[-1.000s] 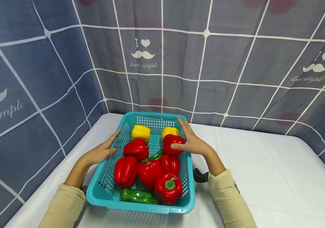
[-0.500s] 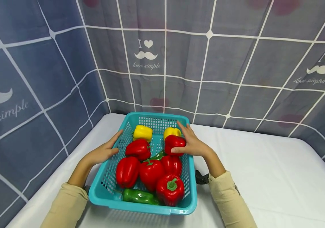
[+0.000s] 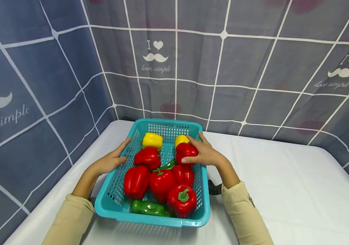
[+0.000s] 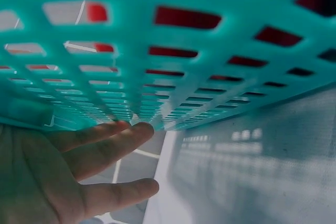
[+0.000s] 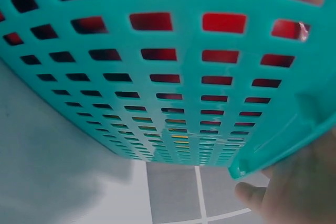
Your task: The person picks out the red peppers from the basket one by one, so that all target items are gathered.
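Note:
In the head view, a turquoise plastic basket (image 3: 150, 222) holds red bell peppers, two yellow bell peppers and green peppers. My left hand (image 3: 108, 162) rests at the basket's left rim, its thumb toward the inside. The left wrist view has that hand's fingers (image 4: 113, 153) nearly straight along the outside of the perforated wall. My right hand (image 3: 206, 154) reaches over the right rim to a red bell pepper (image 3: 186, 152), with the thumb in front and a finger behind it. The right wrist view has that hand (image 5: 302, 187) mostly hidden by the rim.
The basket stands on a white-covered table (image 3: 278, 183), with the white surface stretching to its right. A grey checked curtain (image 3: 199, 68) hangs behind and along the left side. A yellow bell pepper (image 3: 152, 141) lies at the back left of the basket.
My right hand's fingers have shifted inward from the rim onto the upper right red bell pepper. The left hand and basket hold nearly the same place; the view shifts slightly.

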Available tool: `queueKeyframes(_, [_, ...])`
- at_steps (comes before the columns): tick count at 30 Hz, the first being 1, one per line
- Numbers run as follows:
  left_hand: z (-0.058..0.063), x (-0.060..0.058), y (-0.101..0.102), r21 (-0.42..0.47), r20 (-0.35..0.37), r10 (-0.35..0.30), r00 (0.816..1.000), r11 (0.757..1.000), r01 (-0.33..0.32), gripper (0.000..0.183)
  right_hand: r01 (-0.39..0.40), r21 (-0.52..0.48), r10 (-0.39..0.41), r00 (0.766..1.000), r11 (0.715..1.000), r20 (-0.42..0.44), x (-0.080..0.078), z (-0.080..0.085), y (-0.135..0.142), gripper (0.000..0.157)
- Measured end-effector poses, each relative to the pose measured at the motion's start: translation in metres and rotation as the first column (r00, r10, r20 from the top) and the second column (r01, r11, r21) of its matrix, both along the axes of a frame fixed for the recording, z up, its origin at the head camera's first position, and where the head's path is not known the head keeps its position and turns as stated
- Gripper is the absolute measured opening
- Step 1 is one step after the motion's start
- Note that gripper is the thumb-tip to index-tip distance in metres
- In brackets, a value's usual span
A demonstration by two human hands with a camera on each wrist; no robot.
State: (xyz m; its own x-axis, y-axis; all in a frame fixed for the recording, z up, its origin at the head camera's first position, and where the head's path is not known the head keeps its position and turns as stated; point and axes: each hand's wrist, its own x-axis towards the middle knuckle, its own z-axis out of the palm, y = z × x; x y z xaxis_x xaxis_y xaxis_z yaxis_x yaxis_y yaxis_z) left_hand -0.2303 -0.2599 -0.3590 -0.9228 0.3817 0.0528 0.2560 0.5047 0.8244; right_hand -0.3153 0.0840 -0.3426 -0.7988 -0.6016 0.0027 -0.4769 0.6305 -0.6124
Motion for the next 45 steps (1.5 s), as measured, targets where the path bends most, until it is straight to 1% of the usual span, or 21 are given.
queueKeyframes(3, [-0.002, 0.005, 0.000, 0.000, 0.016, 0.000, 1.000, 1.000, 0.000, 0.070, -0.021, -0.004, 0.022, 1.000, 1.000, 0.016, 0.001, -0.005, 0.000, 0.092])
queueKeyframes(5, [-0.003, 0.007, 0.000, -0.007, 0.014, 0.011, 1.000, 1.000, -0.011, 0.070, -0.033, -0.021, 0.034, 0.999, 0.999, 0.016, 0.002, -0.007, -0.001, 0.091])
queueKeyframes(9, [-0.004, 0.010, -0.001, -0.011, 0.009, 0.032, 0.999, 0.999, -0.032, 0.071, -0.050, -0.055, 0.049, 0.998, 0.997, -0.027, 0.003, -0.010, -0.003, 0.090])
queueKeyframes(12, [-0.004, 0.011, -0.003, -0.004, 0.005, 0.033, 0.999, 0.999, -0.033, 0.071, -0.052, -0.052, 0.049, 0.997, 0.997, -0.059, 0.004, -0.011, -0.004, 0.089])
queueKeyframes(17, [-0.003, 0.012, -0.004, 0.007, -0.003, 0.029, 1.000, 1.000, -0.029, 0.072, -0.051, -0.037, 0.048, 0.995, 0.998, -0.087, 0.005, -0.012, -0.004, 0.088])
queueKeyframes(23, [-0.003, 0.010, -0.003, 0.001, -0.005, 0.019, 1.000, 1.000, -0.019, 0.072, -0.057, -0.032, 0.054, 0.995, 0.998, -0.084, 0.004, -0.012, -0.002, 0.084])
queueKeyframes(28, [0.000, 0.007, -0.002, -0.004, -0.007, 0.011, 1.000, 1.000, -0.011, 0.071, -0.074, -0.033, 0.071, 0.994, 0.997, -0.081, 0.002, -0.009, 0.001, 0.088])
queueKeyframes(31, [0.001, 0.004, 0.000, -0.006, -0.006, 0.001, 1.000, 1.000, -0.002, 0.071, -0.089, -0.010, 0.088, 0.993, 0.996, -0.074, 0.002, -0.006, 0.005, 0.091])
queueKeyframes(36, [0.002, -0.001, 0.001, 0.005, -0.003, -0.009, 1.000, 1.000, 0.009, 0.071, -0.124, -0.024, 0.123, 0.992, 0.992, -0.014, 0.002, 0.000, 0.012, 0.092])
queueKeyframes(41, [0.003, -0.003, 0.001, 0.014, -0.003, -0.009, 1.000, 1.000, 0.009, 0.071, -0.158, -0.128, 0.166, 0.984, 0.979, 0.059, 0.004, 0.003, 0.014, 0.093])
queueKeyframes(45, [0.000, 0.000, 0.002, 0.027, -0.002, -0.009, 1.000, 1.000, 0.009, 0.071, -0.176, -0.198, 0.194, 0.978, 0.964, 0.077, 0.007, 0.002, 0.013, 0.093])
